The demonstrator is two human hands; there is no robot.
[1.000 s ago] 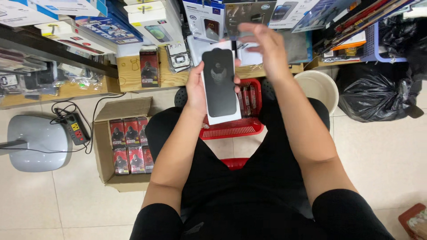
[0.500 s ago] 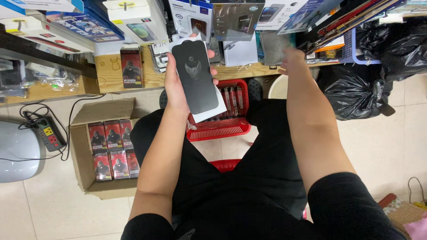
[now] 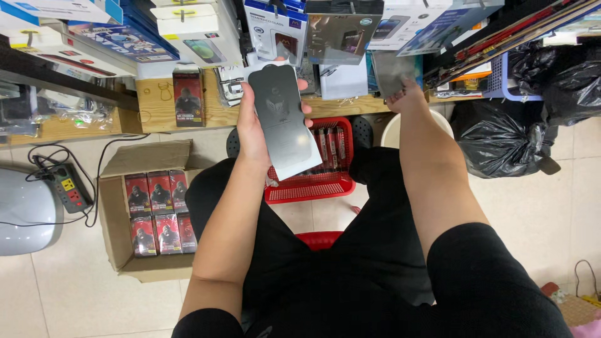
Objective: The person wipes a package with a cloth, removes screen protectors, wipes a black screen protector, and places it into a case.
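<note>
Head view: left hand (image 3: 255,128) is gripping a dark screen protector (image 3: 283,122); right hand (image 3: 404,97) is pinching a grey sheet (image 3: 389,72) above it.

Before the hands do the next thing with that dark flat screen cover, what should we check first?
1. Left hand grips the dark screen protector firmly: ok.
2. Protector free of cracks: cannot tell.
3. Right hand has hold of the grey sheet on the wooden bench: ok.
4. Red basket sits within reach below the protector: ok.
5. Cardboard box of red packs open: ok.
</note>
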